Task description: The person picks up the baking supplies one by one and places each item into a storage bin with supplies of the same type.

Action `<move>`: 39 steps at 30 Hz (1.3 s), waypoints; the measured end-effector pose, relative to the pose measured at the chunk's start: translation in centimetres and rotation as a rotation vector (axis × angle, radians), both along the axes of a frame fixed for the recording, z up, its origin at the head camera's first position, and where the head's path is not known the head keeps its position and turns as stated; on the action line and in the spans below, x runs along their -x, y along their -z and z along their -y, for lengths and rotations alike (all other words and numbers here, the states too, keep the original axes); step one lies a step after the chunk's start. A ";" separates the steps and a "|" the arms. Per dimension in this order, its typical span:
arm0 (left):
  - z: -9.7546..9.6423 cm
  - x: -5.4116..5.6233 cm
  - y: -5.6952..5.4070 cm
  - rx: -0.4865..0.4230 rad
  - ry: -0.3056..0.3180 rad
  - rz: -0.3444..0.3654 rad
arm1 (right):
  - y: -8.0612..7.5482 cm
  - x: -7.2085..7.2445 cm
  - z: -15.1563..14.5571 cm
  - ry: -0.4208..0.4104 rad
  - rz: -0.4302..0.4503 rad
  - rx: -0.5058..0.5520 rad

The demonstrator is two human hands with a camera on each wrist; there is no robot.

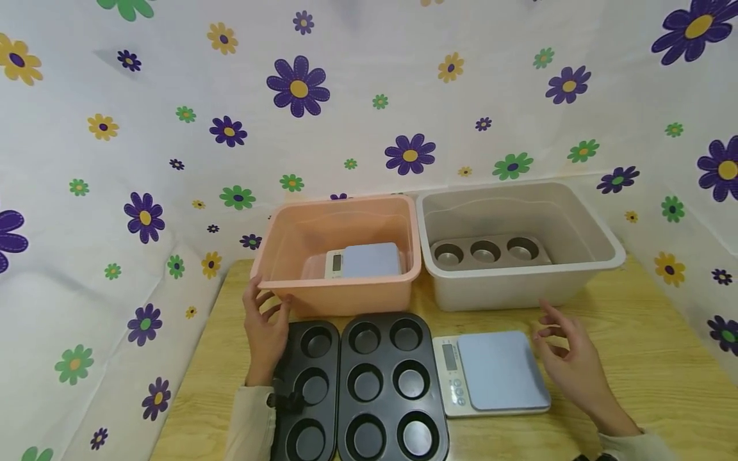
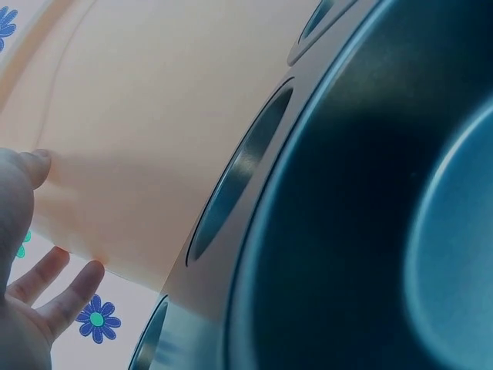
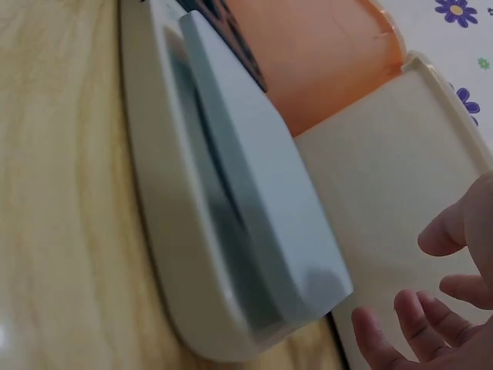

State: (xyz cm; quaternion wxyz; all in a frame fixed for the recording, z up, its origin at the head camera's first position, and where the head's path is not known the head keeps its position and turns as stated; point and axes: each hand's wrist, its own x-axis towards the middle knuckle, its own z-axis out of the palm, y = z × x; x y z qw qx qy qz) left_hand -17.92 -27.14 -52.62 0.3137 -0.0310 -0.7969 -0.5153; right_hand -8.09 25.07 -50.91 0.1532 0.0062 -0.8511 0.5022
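Note:
At the front left corner of the peach bin (image 1: 352, 299), my left hand (image 1: 266, 331) touches the plastic, thumb on the front wall and loosely bent fingers at the side. The left wrist view shows the same hand (image 2: 31, 285) with fingers spread. My right hand (image 1: 571, 362) hovers before the cream bin (image 1: 496, 291), holding nothing, its fingers relaxed. Just left of it lies a kitchen scale (image 1: 501, 371) with a pale blue platform. Two dark muffin pans, a left one (image 1: 308, 410) partly behind my left forearm and a right one (image 1: 383, 365), lie side by side.
Inside the peach bin is another scale (image 1: 371, 259). A lighter, brownish muffin pan (image 1: 501, 259) sits in the cream bin, partly hidden by its front wall. The bins stand side by side on the wooden table (image 1: 651, 333), against a flower-print cloth (image 1: 357, 115).

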 end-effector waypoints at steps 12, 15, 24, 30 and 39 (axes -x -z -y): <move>0.3 0.1 -0.3 0.007 0.001 -0.009 | 1.3 -1.8 -0.1 -0.053 0.125 -0.092; 0.3 0.1 -0.2 0.013 -0.001 0.000 | 1.5 -2.1 -0.2 -0.047 0.160 -0.104; 0.3 0.0 0.0 0.026 -0.011 0.018 | 1.9 -2.7 0.1 -0.025 0.296 -0.176; 0.3 0.0 0.1 0.010 0.011 -0.010 | 1.9 -3.0 0.5 -0.008 0.327 -0.160; 0.2 0.0 0.0 0.012 0.019 -0.034 | 1.6 -2.8 0.5 0.001 0.456 -0.065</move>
